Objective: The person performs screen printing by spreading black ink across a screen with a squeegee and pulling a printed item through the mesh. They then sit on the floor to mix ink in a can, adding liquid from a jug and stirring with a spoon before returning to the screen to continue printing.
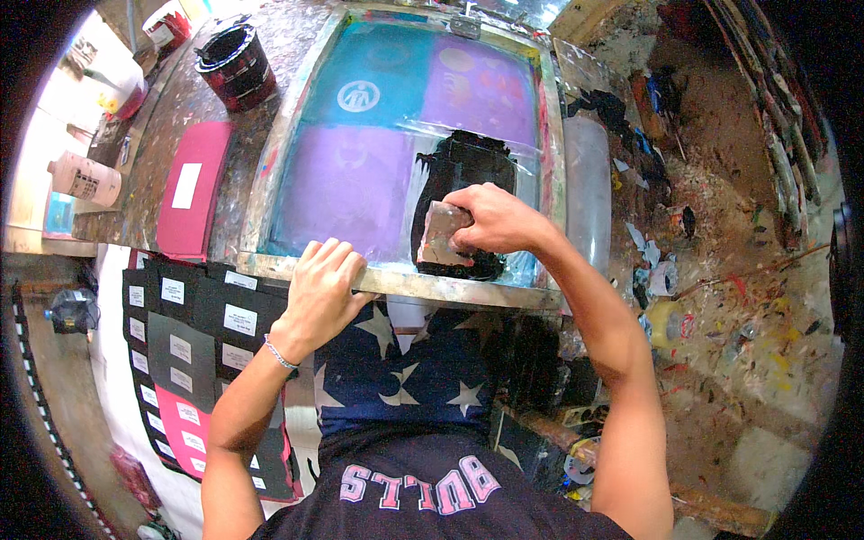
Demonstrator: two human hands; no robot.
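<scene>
And there's lettering everywhere: big pink letters cross the dark shirt (414, 486), upside down from here! Small pale printed panels dot the black, grey and pink sheets (180, 355) at lower left, and a plain white rectangle sits on the magenta cards (196, 216). Up on the teal part of the mesh, a round white emblem (358, 95) shows clearly.

Now the containers! A dark can (236, 76) stands beyond the magenta cards, its rim and sides smeared black; what's inside is too dark to make out. Off to the left, a pale pink container (87, 179) carries a patch of dark print, and a white-and-red tub (167, 27) sits at the far corner.

To the hands! The right hand (495, 219) grasps a tan scraper (443, 236), fingers and thumb around it, right down in the black ink (468, 162) at the near right of the screen frame (414, 284). The left hand (322, 281) curls over that frame's near rail, left of the scraper.
</scene>
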